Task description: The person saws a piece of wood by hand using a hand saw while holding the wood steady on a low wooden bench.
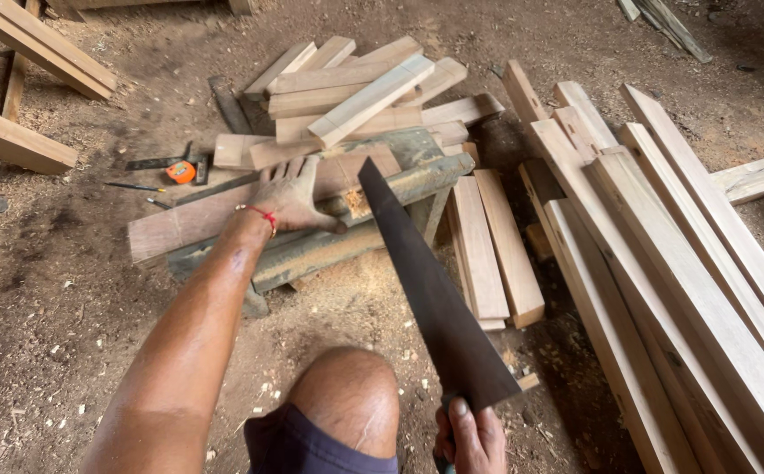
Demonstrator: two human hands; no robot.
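Two bare hands work at a low sawing bench [417, 180] of weathered greenish timber standing on a sawdust-strewn dirt floor [48, 298]. The left hand [292, 195], fingers spread flat, presses down on a long reddish-brown board [189, 219] that lies across the bench; a red thread [263, 213] circles the wrist. The right hand [470, 439], at the lower edge of view, is closed around the handle of a handsaw [435, 298], whose dark tapered blade slants up and to the left, its tip reaching the board just right of the left hand's thumb. A small heap of sawdust [356, 202] lies at that spot. A bare knee [351, 395] shows between the two arms. Behind the bench lies a loose pile of short pale wood blocks [356, 92]. To the right, long pale planks [663, 263] lie side by side on the floor, with two shorter boards [492, 246] just beside the bench. An orange tape measure [180, 172] and a pencil [134, 187] lie on the floor to the left.
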